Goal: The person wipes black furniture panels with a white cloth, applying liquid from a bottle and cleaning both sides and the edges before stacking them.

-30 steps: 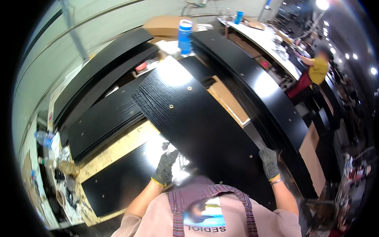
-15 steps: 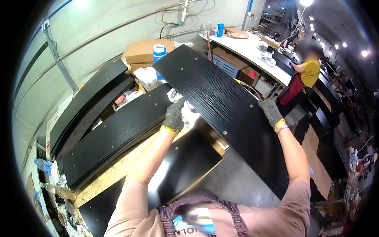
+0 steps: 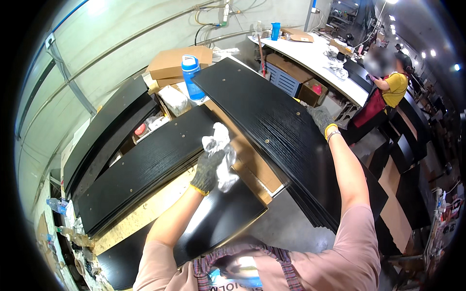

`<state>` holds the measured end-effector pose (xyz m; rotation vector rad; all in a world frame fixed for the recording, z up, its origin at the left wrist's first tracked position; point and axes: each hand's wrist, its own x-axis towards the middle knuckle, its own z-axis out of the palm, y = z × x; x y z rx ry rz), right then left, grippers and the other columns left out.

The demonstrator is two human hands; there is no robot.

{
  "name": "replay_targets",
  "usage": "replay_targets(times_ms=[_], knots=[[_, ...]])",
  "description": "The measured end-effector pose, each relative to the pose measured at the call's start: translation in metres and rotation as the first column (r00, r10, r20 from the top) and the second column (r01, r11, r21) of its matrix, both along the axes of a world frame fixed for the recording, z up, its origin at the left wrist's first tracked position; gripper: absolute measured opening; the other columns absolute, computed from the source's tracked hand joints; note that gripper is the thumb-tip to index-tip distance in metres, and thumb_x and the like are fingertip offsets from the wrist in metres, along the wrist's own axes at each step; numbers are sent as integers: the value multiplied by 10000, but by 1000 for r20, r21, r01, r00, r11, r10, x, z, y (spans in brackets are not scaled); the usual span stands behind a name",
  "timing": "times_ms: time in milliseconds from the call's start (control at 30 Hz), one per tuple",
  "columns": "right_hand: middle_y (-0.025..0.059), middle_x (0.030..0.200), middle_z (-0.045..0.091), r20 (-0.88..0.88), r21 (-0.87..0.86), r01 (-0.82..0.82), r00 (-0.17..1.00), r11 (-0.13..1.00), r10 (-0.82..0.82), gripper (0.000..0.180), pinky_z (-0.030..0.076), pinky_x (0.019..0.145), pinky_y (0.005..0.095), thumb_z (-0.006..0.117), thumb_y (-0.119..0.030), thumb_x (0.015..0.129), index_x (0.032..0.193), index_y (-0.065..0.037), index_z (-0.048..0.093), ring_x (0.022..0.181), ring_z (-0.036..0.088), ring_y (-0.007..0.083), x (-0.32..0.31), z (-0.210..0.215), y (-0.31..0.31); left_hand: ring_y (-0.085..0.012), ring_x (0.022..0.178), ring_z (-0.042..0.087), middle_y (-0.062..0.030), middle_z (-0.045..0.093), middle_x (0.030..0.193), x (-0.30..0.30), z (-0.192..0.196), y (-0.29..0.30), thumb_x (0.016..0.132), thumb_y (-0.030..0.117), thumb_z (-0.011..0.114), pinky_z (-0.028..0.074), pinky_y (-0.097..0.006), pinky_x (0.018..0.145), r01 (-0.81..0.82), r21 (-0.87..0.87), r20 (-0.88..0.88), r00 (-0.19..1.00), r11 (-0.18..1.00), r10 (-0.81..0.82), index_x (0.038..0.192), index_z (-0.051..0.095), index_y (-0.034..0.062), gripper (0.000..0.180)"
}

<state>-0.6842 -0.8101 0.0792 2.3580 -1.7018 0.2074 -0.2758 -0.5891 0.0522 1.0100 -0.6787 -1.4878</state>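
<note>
The person's gloved left hand [image 3: 208, 169] is closed around a crumpled white cloth [image 3: 221, 155], just left of the long black panel [image 3: 272, 131]. The gloved right hand [image 3: 320, 118] grips that panel's far edge. A blue bottle [image 3: 191, 76] stands beside the panel's upper end.

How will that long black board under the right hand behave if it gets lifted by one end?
The black board looks stiff: it lies flat with no sag. It is probably heavy and awkward, being long and wide next to the right hand. Its glossy face may slip, though the glove should help.
</note>
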Motion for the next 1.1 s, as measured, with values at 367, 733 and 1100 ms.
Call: replay_targets(times_ms=[367, 733, 1100], knots=[[123, 1107, 701, -223, -169, -230, 956, 958, 190, 269, 509, 940, 413, 508, -186, 967, 1132, -116, 710, 1063, 649, 328, -62, 49, 48, -204, 928, 683, -88, 691, 1085, 60, -49, 94, 926, 224, 684, 573, -343, 811, -29, 50, 130, 991, 998, 22, 1251, 613, 5, 398], [126, 1394, 597, -245, 190, 232, 952, 954, -183, 404, 424, 1113, 349, 449, -70, 979, 1345, -94, 619, 1249, 581, 276, -260, -13, 283, -204, 900, 666, -97, 675, 1059, 71, -80, 147, 894, 168, 720, 563, -319, 774, -28, 123, 103, 995, 992, 15, 1219, 616, 12, 375], [93, 1350, 641, 74, 121, 244, 964, 962, -254, 383, 406, 1134, 315, 416, -54, 991, 1291, -39, 653, 1260, 587, 235, -252, -7, 321, -154, 914, 651, -74, 669, 1103, 17, -54, 144, 931, 170, 678, 534, -291, 776, 133, 90, 257, 954, 987, -152, 1292, 571, -10, 418]])
